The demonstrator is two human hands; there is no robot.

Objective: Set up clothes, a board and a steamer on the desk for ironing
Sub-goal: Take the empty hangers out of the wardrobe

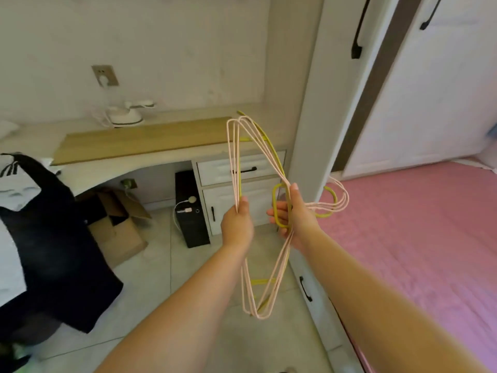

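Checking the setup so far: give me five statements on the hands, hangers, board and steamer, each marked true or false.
1. Both hands grip the bundle of hangers. True: left hand, right hand.
2. All the hangers are pink. False: at least one is yellow.
3. The wooden board lies on the desk. True.
4. The steamer stands on the floor. False: it sits on the desk, behind the board.
5. The dark garment is spread on the board. False: it is at the left, off the board.
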